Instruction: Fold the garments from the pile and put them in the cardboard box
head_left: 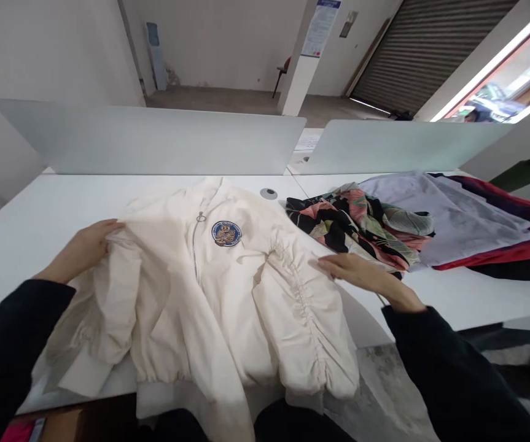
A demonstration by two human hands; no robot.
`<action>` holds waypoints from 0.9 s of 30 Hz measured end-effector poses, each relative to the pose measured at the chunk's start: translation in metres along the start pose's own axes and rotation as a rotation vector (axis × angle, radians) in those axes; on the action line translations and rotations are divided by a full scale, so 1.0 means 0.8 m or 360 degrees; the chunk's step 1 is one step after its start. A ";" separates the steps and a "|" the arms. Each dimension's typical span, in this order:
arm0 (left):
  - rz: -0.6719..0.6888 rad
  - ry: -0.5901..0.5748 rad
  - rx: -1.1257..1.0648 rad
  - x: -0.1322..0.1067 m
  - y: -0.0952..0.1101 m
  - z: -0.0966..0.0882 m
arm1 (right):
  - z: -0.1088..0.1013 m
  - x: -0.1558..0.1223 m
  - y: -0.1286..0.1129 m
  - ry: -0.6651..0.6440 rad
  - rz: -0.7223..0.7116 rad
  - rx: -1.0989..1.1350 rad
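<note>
White smooth tabletop (444,301): cream fabric zip jacket (228,288) spread out, overhanging near edge; left hand (83,247) gripping it near one shoulder, right hand (363,271) pinching ruched cream sleeve (287,319).

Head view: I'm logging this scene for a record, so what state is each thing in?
Cream jacket: spread front up, creased
Zipper pull: high on the front
Left hand: grip closed on the jacket
Right hand: at the jacket's side, grip unclear
Patterned cloth: crumpled
Pale cloth: spread, creased
Frosted panels: upright
Roller shutter: lowered, light beneath
</note>
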State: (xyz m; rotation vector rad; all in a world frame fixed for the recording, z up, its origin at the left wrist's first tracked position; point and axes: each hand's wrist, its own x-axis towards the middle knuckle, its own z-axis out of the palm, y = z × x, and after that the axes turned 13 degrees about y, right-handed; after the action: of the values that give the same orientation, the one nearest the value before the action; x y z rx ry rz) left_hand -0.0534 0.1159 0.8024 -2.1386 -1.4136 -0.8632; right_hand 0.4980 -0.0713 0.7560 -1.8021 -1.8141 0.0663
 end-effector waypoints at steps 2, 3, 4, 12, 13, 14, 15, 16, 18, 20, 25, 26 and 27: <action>-0.0002 0.0029 0.0079 -0.005 -0.023 -0.008 | 0.013 -0.032 -0.004 -0.0070 0.0031 -0.0109; -0.0024 0.0021 0.0102 -0.007 -0.029 -0.012 | 0.022 -0.043 -0.004 -0.0070 0.0038 -0.0135; -0.0072 0.0026 0.0112 -0.010 -0.032 -0.014 | 0.033 -0.051 -0.003 -0.0044 0.0034 -0.0146; -0.0296 0.0100 -0.0251 -0.079 0.052 -0.031 | 0.021 -0.017 0.033 0.0657 0.0224 0.0524; -0.0291 0.0074 -0.0254 -0.093 0.063 -0.033 | 0.006 -0.006 0.044 0.0847 0.0309 0.0513; -0.0279 0.0033 -0.0237 -0.106 0.072 -0.034 | -0.010 0.005 0.056 0.1033 0.0378 0.0433; -0.0275 -0.0011 -0.0204 -0.119 0.079 -0.034 | -0.024 0.016 0.067 0.1179 0.0426 0.0312; -0.0284 -0.0054 -0.0166 -0.131 0.084 -0.033 | -0.035 0.026 0.076 0.1275 0.0451 0.0173; -0.0334 -0.0134 -0.0130 -0.150 0.087 -0.030 | -0.046 0.040 0.085 0.1322 0.0429 -0.0068; -0.0368 -0.0199 -0.0182 -0.162 0.083 -0.026 | -0.039 0.048 0.081 0.1249 0.0291 -0.0201; -0.0237 -0.0050 -0.0077 -0.167 0.039 -0.045 | 0.017 0.042 0.060 0.1033 -0.0233 -0.0561; -0.0234 0.0046 0.0035 -0.166 0.026 -0.055 | 0.027 0.040 0.062 0.0968 -0.0304 -0.0675; -0.0259 0.0137 0.0156 -0.165 0.013 -0.065 | 0.035 0.037 0.066 0.0896 -0.0343 -0.0767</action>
State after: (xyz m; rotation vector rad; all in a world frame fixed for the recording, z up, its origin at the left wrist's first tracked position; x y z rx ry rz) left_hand -0.0948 -0.0084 0.7468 -1.9122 -1.5687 -0.9140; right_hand 0.5360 -0.0295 0.7209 -1.6696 -1.6668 -0.9361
